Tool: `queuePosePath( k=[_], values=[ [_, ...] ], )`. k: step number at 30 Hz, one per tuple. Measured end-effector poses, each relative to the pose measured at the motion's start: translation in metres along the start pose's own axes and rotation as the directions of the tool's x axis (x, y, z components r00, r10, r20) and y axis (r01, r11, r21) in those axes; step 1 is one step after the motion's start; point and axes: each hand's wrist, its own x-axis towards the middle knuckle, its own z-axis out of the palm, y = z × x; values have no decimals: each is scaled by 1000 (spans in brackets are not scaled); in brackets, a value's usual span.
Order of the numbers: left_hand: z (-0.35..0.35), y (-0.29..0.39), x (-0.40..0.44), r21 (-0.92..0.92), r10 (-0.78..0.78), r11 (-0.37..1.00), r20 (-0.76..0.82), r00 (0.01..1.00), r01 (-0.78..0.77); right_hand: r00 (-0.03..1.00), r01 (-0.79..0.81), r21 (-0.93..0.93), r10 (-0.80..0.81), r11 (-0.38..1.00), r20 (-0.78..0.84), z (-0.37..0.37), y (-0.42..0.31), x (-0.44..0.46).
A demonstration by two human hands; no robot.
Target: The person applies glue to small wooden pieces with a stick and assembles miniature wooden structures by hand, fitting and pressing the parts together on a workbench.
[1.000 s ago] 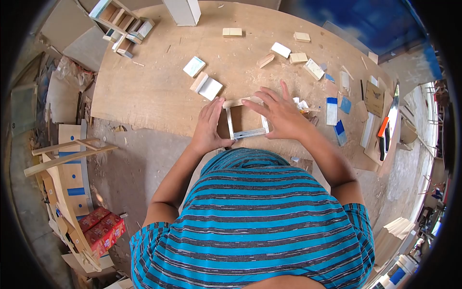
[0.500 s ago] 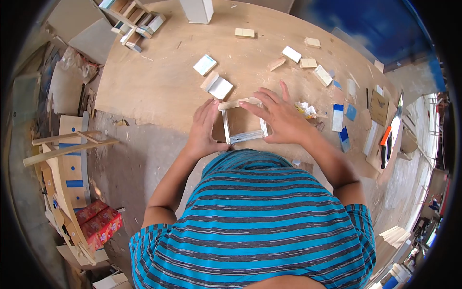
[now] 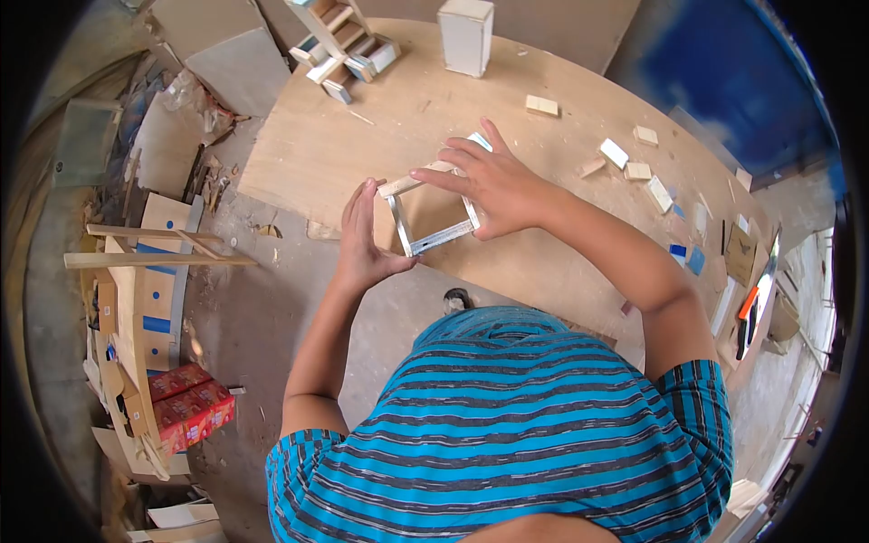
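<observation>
A small four-sided wooden frame (image 3: 440,238) is held between my two hands above the table's front edge. My left hand (image 3: 364,237) grips its left side, with the thumb at the lower left corner and the fingers at the upper left. My right hand (image 3: 493,188) spans its right side, fingers over the top bar and thumb near the lower right corner. Just behind my right hand, a pale block (image 3: 481,142) is mostly covered by the fingers. The frame is tilted, its left side nearer the table edge.
On the wooden table (image 3: 308,154) stand a stepped wooden piece (image 3: 348,41) and a white box (image 3: 465,38). Several small blocks (image 3: 637,171) lie at the right, near an orange-handled tool (image 3: 749,303). Red packages (image 3: 192,407) are at the lower left.
The view has swung, so the table items appear farther right. Both hands have carried the frame leftward along the table and turned it slightly, keeping their grip.
</observation>
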Motion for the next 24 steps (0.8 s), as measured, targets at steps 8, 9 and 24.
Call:
queuePosePath(
  k=[8,9,24],
  values=[
    [-13,-66,14,-46,-91,995,-22,996,90,997,32,43,-35,999,64,25,24,75],
    [-13,-71,15,-35,-102,994,-12,995,102,996,28,45,-32,999,85,28,27,80],
    [-7,-91,13,-44,-197,979,18,980,198,987,-20,28,15,999,159,42,32,93]
  ],
)
